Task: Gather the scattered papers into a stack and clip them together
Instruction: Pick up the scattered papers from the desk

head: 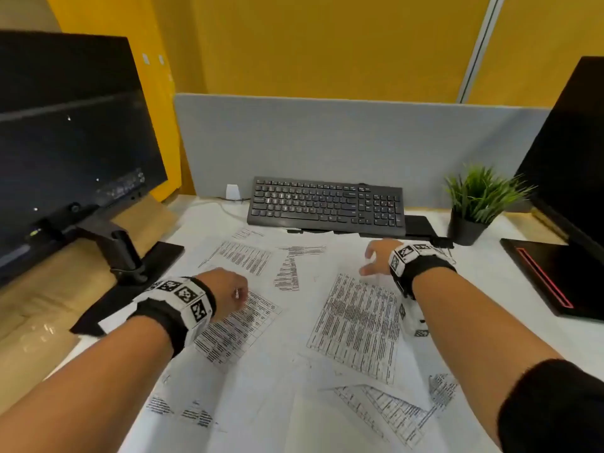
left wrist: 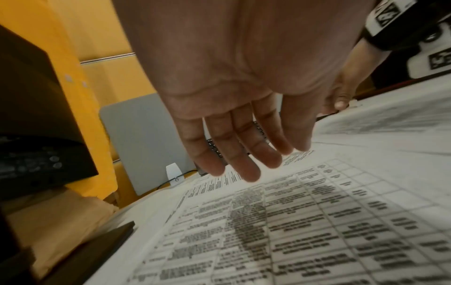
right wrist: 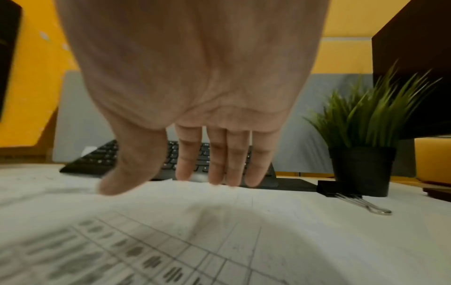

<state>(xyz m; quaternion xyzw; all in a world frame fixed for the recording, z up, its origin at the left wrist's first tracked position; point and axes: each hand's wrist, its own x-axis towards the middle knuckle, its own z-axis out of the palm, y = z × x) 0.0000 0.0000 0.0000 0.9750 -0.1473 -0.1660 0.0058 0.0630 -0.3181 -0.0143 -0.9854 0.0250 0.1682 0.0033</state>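
Note:
Several printed sheets lie scattered and overlapping across the white desk, among them a table-filled page in the middle and another page under my left wrist. My left hand hovers just above that page, fingers straight and relaxed, holding nothing. My right hand reaches over the far papers in front of the keyboard, fingers extended downward close to a sheet, empty. A black binder clip with silver handles lies to the right of that hand, near the plant pot.
A black keyboard sits at the back of the desk. A potted green plant stands back right beside a dark monitor and its base. Another monitor on an arm stand occupies the left. A grey partition closes the back.

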